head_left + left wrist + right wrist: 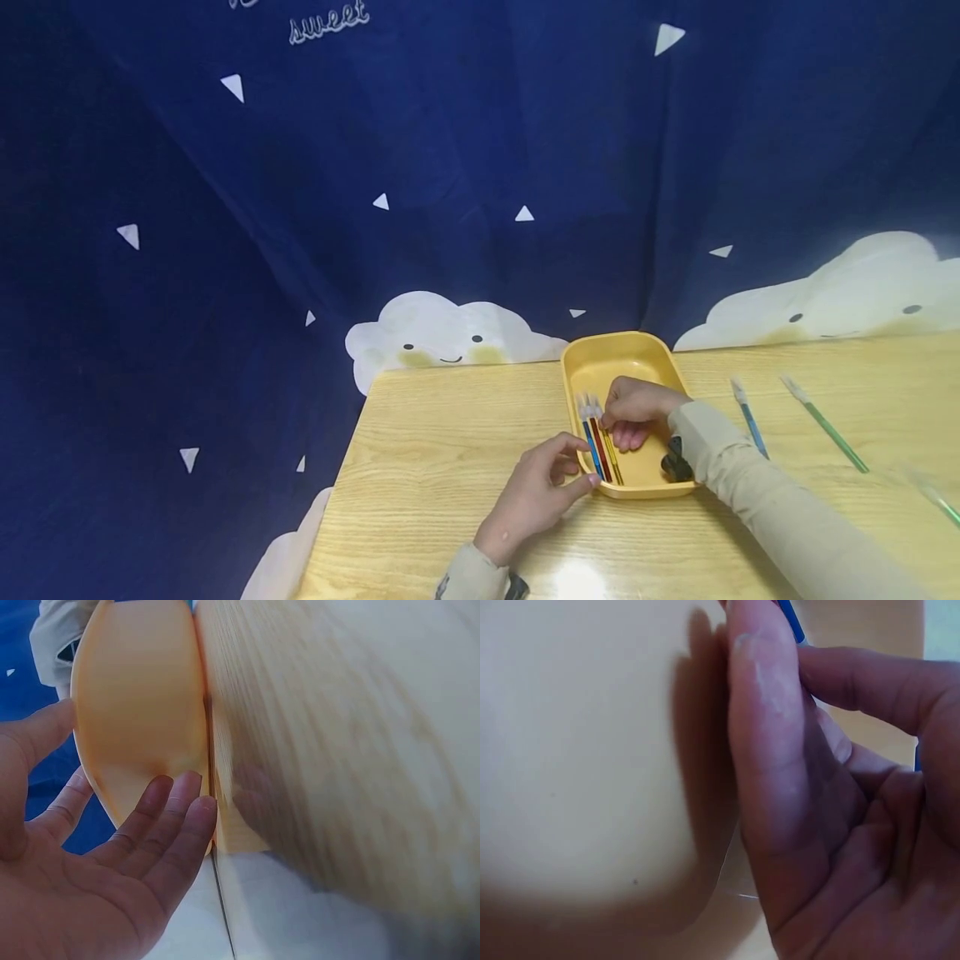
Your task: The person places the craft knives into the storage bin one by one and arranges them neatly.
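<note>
In the head view, my right hand reaches into the yellow plastic tray and pinches a slim yellow pen near its clear cap. Beside that pen, along the tray's left wall, lie a red pen and a blue pen, capped ends pointing away. The right wrist view shows thumb and forefinger meeting beside a bit of blue barrel. My left hand is at the tray's near left corner, fingers loosely bent, touching its rim. In the left wrist view, several fingertips rest along the tray's outer wall.
On the wooden table, right of the tray, lie a blue pen, a green pen and another green pen at the frame's edge. A dark blue curtain with clouds hangs behind the table.
</note>
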`<act>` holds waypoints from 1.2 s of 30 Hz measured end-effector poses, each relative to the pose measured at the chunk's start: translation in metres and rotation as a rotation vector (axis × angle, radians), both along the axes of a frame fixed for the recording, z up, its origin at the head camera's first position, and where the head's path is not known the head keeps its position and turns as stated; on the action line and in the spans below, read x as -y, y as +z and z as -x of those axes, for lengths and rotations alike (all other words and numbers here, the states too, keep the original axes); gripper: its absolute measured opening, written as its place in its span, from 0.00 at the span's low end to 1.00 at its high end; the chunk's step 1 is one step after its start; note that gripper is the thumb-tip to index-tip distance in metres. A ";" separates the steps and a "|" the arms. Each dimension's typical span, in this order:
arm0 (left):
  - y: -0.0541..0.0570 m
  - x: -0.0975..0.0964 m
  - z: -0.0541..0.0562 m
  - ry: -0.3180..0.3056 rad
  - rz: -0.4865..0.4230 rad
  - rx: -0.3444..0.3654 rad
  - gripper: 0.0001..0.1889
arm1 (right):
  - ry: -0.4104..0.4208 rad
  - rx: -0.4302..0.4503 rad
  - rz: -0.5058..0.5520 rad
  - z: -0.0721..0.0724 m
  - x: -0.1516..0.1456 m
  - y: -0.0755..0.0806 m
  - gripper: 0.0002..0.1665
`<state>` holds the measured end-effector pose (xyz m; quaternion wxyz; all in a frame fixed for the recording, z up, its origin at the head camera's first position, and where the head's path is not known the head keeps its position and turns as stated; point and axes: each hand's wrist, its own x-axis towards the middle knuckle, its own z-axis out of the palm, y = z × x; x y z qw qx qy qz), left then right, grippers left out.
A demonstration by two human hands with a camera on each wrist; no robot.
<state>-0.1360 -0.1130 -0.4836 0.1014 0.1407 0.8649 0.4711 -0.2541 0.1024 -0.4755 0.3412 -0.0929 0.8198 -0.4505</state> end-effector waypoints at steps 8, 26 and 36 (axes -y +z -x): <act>0.000 0.000 -0.001 0.008 0.008 0.004 0.18 | 0.030 0.014 -0.012 -0.001 0.000 -0.001 0.12; -0.002 0.001 0.000 0.000 0.011 -0.016 0.19 | 0.013 -0.035 -0.035 0.001 0.000 -0.004 0.12; -0.001 0.001 0.000 0.003 0.007 -0.008 0.19 | -0.099 -0.257 -0.075 0.006 0.002 -0.002 0.13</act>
